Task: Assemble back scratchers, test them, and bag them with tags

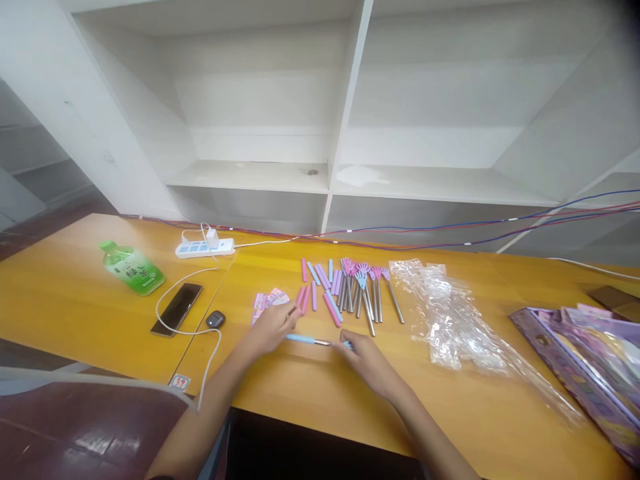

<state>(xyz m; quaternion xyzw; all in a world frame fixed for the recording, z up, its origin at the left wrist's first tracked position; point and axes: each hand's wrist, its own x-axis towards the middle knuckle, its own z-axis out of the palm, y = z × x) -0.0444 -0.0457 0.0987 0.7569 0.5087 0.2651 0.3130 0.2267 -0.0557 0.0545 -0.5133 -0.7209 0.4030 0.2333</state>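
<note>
A back scratcher with a light blue handle and a short metal rod stretches between my two hands. My left hand is closed round the handle's end. At the other end my right hand grips it, with some light blue showing by the fingers. Beyond the hands lie several loose handle sleeves in pink, purple and blue. Right of those is a pile of back scratchers with bare metal rods and hand-shaped heads in pink, purple and blue. Small pink printed cards lie just behind my left hand.
Clear plastic bags spread over the table's right side, beside a purple printed package. Left are a green bottle, a phone, a black earbud case, a white cable and a power strip. White shelves stand behind.
</note>
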